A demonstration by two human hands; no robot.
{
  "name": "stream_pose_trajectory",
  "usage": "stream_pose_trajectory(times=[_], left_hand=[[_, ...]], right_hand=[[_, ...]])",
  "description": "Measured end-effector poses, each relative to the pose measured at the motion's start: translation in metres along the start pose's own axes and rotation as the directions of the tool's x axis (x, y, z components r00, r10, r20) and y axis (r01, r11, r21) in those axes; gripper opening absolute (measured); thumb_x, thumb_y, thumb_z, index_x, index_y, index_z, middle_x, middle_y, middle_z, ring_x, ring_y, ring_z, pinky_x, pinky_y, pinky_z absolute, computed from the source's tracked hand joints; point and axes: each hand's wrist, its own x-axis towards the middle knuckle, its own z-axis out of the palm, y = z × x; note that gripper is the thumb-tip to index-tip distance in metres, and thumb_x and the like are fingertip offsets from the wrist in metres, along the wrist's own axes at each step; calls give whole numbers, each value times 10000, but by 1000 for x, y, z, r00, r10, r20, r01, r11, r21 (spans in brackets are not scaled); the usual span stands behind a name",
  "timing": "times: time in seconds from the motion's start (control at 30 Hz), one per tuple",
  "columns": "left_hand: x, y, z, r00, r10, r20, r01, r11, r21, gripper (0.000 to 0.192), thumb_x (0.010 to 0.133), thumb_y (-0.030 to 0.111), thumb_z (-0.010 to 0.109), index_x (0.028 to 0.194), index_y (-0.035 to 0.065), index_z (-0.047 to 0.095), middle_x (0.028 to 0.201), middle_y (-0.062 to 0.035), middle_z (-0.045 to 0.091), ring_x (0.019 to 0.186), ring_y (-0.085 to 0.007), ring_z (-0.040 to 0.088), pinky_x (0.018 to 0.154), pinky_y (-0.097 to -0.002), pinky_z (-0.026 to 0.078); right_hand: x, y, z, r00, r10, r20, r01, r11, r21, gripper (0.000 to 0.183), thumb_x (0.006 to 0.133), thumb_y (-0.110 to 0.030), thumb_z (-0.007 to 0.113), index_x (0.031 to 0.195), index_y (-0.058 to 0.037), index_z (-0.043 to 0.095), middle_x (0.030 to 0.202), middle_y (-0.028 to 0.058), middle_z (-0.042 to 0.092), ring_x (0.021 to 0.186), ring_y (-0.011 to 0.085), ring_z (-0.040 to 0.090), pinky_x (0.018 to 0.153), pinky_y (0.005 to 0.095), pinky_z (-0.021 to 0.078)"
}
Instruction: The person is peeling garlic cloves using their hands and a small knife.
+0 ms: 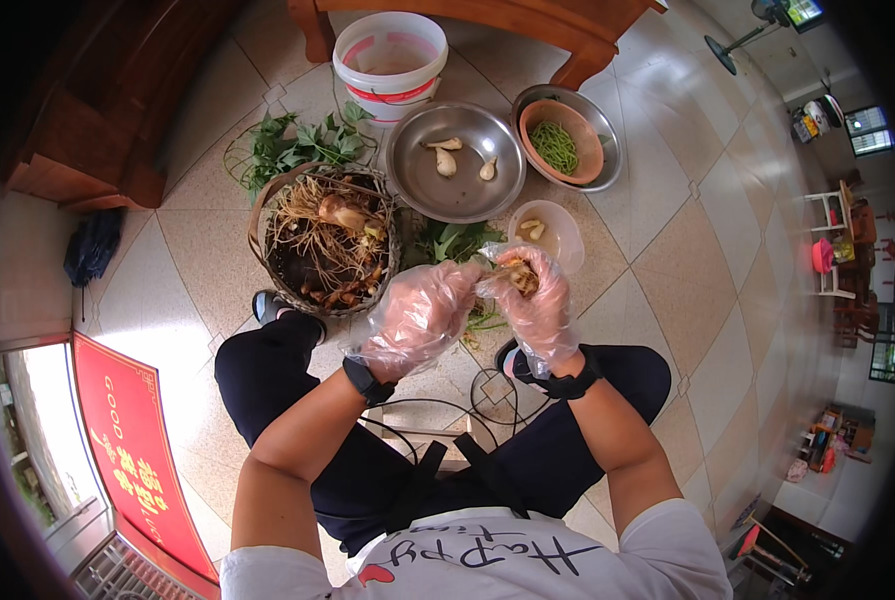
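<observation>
Both hands wear clear plastic gloves and meet over the floor in front of me. My right hand (533,300) holds a small brownish root piece (524,277). The fingers of my left hand (428,307) are pinched together at the root's left side; whether they grip part of it is unclear. To the left, a woven basket (256,225) holds a large root (342,213) with many stringy rootlets. Beyond my hands, a metal basin (410,196) contains several pale peeled pieces (446,162). A translucent plastic tub (571,247) with pale pieces in it stands just past my right hand.
Green leaves (316,142) lie behind the basket, more leaves (455,238) near my hands. A white bucket (391,97) stands by the wooden furniture (470,11). At right, an orange bowl (586,169) of green stems sits in a metal bowl (614,161). Cables (492,420) hang between my legs.
</observation>
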Motion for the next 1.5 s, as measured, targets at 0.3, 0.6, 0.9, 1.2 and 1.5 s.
stream_pose_trajectory(times=[0.3, 0.6, 0.9, 1.2, 1.5], left_hand=[[-5, 3, 8, 957, -234, 172, 291, 740, -607, 134, 927, 58, 476, 995, 2, 576, 701, -102, 519, 579, -202, 488, 565, -313, 421], [-6, -1, 7, 933, -266, 242, 359, 643, -677, 186, 955, 126, 460, 979, 32, 618, 741, -32, 522, 615, -128, 457, 570, -274, 401], [1, 1, -5, 955, -210, 207, 293, 765, -573, 113, 923, 71, 472, 946, 15, 568, 638, -95, 469, 553, -204, 445, 540, -322, 406], [-3, -9, -1, 899, -184, 397, 377, 786, -490, 151, 919, 44, 437, 964, -3, 573, 731, -114, 517, 638, -223, 486, 606, -331, 427], [-3, -9, -1, 903, -164, 396, 364, 781, -507, 193, 955, 162, 468, 990, 2, 571, 719, -82, 508, 613, -209, 465, 584, -321, 413]], right_hand=[[1, 8, 3, 998, -58, -28, 61, 993, 97, 299, 769, -120, 740, 984, -18, 558, 994, 65, 595, 867, 122, 556, 768, 258, 469], [-1, 3, 1, 1000, -2, 18, -3, 970, 244, 283, 786, -99, 725, 1004, -20, 563, 1010, 51, 591, 839, 92, 557, 746, 233, 475], [1, 6, -4, 999, -25, 39, 20, 993, 116, 321, 764, -149, 756, 989, -13, 571, 965, 57, 592, 846, 109, 558, 759, 250, 471], [0, -3, -8, 980, -44, 192, 49, 999, -19, 299, 789, -137, 733, 1003, -16, 564, 951, 50, 596, 835, 107, 561, 749, 254, 473], [-1, -3, -11, 974, 15, 227, -22, 999, 31, 336, 828, -173, 700, 1073, -18, 529, 993, 57, 563, 898, 102, 533, 799, 244, 446]])
